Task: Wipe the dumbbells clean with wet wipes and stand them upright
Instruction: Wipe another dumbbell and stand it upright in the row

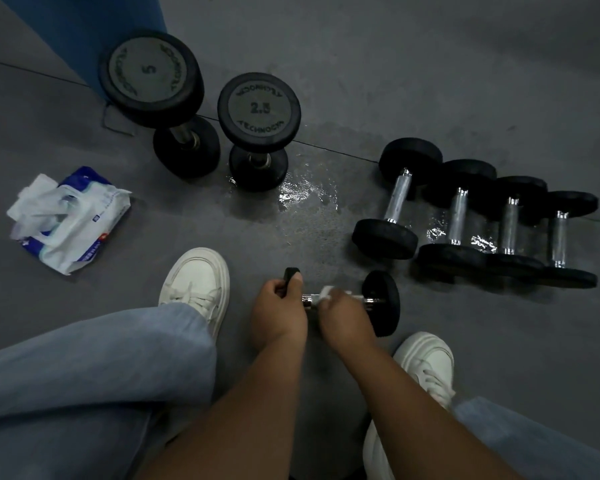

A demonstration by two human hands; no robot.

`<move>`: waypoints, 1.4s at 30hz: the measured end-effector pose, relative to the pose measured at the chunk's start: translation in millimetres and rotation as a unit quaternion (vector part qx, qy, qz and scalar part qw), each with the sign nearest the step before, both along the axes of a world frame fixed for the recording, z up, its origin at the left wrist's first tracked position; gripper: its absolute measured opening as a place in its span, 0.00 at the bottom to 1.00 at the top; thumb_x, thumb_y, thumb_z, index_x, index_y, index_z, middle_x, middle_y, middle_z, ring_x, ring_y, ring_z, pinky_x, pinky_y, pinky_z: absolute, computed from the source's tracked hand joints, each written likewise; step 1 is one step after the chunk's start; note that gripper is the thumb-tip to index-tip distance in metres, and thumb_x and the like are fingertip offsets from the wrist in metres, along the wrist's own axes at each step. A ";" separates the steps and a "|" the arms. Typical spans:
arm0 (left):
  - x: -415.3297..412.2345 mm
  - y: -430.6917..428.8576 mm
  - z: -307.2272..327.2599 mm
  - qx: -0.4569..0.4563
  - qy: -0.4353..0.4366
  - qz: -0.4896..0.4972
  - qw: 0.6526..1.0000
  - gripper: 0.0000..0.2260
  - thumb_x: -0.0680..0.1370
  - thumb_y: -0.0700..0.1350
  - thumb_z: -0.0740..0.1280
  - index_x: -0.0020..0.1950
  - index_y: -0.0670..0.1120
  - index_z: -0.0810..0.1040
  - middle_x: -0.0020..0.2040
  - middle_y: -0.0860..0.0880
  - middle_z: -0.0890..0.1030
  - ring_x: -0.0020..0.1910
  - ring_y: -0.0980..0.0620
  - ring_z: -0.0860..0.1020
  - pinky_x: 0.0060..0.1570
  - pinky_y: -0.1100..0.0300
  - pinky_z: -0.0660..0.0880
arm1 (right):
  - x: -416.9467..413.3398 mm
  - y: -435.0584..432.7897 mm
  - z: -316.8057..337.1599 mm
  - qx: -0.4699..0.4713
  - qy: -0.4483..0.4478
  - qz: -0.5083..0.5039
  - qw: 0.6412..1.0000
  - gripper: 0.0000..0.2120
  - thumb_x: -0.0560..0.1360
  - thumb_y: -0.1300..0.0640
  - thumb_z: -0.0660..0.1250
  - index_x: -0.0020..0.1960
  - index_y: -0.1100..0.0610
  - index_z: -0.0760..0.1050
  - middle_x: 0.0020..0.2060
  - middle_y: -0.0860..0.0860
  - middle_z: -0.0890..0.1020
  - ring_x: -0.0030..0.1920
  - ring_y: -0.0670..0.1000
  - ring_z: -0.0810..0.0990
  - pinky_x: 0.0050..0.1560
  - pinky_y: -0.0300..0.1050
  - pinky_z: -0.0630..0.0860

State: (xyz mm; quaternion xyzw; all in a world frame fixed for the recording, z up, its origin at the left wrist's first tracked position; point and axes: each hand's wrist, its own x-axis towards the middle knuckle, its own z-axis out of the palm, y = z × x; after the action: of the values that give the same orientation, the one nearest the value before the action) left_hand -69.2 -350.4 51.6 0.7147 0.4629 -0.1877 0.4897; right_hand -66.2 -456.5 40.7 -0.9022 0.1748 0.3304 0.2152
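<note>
In the head view, a person is crouching over a grey floor [430,81], with blue jeans [94,368] and two white shoes [196,285] showing at the bottom. The left hand [279,313] is curling its grip round the black left end of a small dumbbell [381,303]. The dumbbell is lying level between the shoes, and I cannot tell whether it is touching the floor. The right hand [343,317] is closing its grip on a white wet wipe [326,293] and pressing it against the chrome handle. The dumbbell's right plate is standing free just beside that hand.

Farther out, two larger dumbbells are standing upright near each other, one marked 5 [151,77] and one marked 2.5 [258,109]. To the right, a row of four dumbbells [458,216] is lying on its side, packed closely together. A wet patch [302,195] is glistening on the floor between the upright pair and the row. On the left, an open wipe pack [70,220] is lying with loose white sheets spilling from its top. A blue object [84,29] is standing behind the dumbbell marked 5.
</note>
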 end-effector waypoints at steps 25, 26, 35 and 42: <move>-33.1 16.8 26.2 -0.128 -0.020 -0.091 0.987 0.21 0.77 0.33 0.68 0.70 0.40 0.73 0.56 0.47 0.79 0.55 0.50 0.77 0.55 0.58 0.72 | -60.8 -1.7 17.9 0.179 -0.102 -0.072 0.976 0.17 0.79 0.63 0.57 0.68 0.57 0.71 0.64 0.56 0.75 0.63 0.54 0.74 0.61 0.36 0.65; -31.8 16.2 27.1 -0.126 -0.021 -0.094 0.987 0.21 0.78 0.33 0.68 0.70 0.40 0.73 0.58 0.45 0.79 0.55 0.49 0.77 0.57 0.57 0.73 | -59.0 4.6 20.8 0.212 -0.106 -0.088 0.967 0.17 0.79 0.64 0.57 0.66 0.56 0.74 0.62 0.55 0.78 0.62 0.54 0.76 0.60 0.38 0.68; -8.8 10.6 14.7 -0.075 -0.043 -0.080 0.993 0.11 0.78 0.40 0.69 0.61 0.43 0.79 0.58 0.43 0.82 0.52 0.47 0.80 0.61 0.50 0.76 | -39.7 8.2 12.8 0.287 -0.123 -0.241 0.919 0.17 0.79 0.64 0.58 0.63 0.52 0.76 0.55 0.52 0.81 0.50 0.51 0.80 0.48 0.35 0.75; 17.5 3.3 7.3 0.018 -0.068 -0.082 0.994 0.15 0.80 0.49 0.67 0.63 0.43 0.80 0.54 0.46 0.83 0.49 0.51 0.78 0.50 0.61 0.71 | -12.6 -3.7 8.3 0.275 -0.105 -0.178 0.939 0.16 0.80 0.62 0.58 0.65 0.52 0.73 0.56 0.53 0.79 0.43 0.46 0.80 0.42 0.36 0.71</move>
State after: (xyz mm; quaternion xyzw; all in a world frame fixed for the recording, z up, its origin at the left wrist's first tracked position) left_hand -51.7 -347.2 58.8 0.7701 0.3715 -0.1698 0.4900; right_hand -78.8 -460.2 49.1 -0.7913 0.2111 0.2256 0.5276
